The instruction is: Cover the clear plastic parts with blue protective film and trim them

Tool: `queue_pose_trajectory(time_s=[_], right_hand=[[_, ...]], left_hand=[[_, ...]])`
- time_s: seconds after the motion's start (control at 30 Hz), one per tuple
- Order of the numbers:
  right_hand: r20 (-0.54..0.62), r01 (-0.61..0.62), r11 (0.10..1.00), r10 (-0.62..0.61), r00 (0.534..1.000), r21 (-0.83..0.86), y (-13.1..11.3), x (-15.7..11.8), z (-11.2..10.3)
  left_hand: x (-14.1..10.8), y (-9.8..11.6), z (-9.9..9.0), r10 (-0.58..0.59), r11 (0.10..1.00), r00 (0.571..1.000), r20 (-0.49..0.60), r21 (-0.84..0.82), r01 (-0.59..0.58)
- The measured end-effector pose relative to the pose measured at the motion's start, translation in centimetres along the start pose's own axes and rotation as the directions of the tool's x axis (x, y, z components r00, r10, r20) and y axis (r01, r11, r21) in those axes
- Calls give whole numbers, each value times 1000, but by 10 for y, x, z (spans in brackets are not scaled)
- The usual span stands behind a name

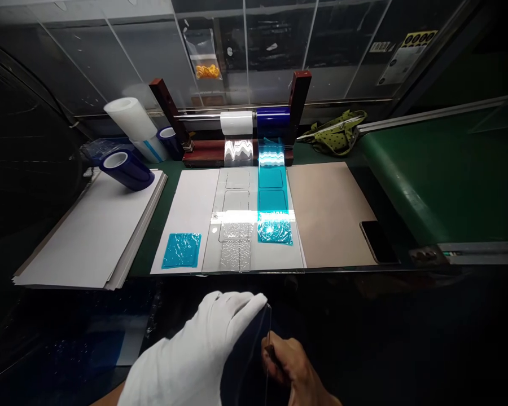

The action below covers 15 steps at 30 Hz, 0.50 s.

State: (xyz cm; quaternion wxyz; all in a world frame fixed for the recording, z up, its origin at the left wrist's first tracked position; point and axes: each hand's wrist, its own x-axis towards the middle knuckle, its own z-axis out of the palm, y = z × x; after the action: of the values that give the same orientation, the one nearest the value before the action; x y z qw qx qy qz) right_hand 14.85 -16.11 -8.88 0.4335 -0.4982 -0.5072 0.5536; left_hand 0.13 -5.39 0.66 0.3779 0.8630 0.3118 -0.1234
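My left hand (195,349), in a white glove, grips a thin clear panel (248,361) near its top corner. The panel stands nearly edge-on to me, below the front edge of the table, and looks dark. My bare right hand (294,363) is closed at the panel's right edge, with fingertips showing on both sides of that edge. Beyond my hands, a glass plate (211,254) lies on white paper, with clear film and a teal film strip (273,200) drawn over it. A teal film-covered square piece (182,250) lies to its left.
A dark red wooden stand (237,152) carries a white roll (236,122) and a blue roll (273,117). At left, a blue film roll (127,170) rests on a paper stack (88,231). A phone (379,241) lies on brown board (325,214), near a green surface (449,169).
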Motion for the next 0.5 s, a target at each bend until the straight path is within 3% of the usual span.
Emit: queue_pose_trajectory(time_s=[0.13,0.3,0.4,0.5], right_hand=[[17,8,1000,-8,1000,8,0,-7,4],[26,209,978,-210,977,18,18,-9,11],[9,265,964,-266,964,31,26,-10,14],[-68,241,971,-239,969,9,28,-16,17]], left_hand=[[-4,3,2,-2,1000,1000,-5,7,2],[-7,-2,2,-6,1000,1000,18,30,6],[-8,-3,4,12,999,999,36,36,-14],[-9,0,6,28,997,994,-103,70,-21]])
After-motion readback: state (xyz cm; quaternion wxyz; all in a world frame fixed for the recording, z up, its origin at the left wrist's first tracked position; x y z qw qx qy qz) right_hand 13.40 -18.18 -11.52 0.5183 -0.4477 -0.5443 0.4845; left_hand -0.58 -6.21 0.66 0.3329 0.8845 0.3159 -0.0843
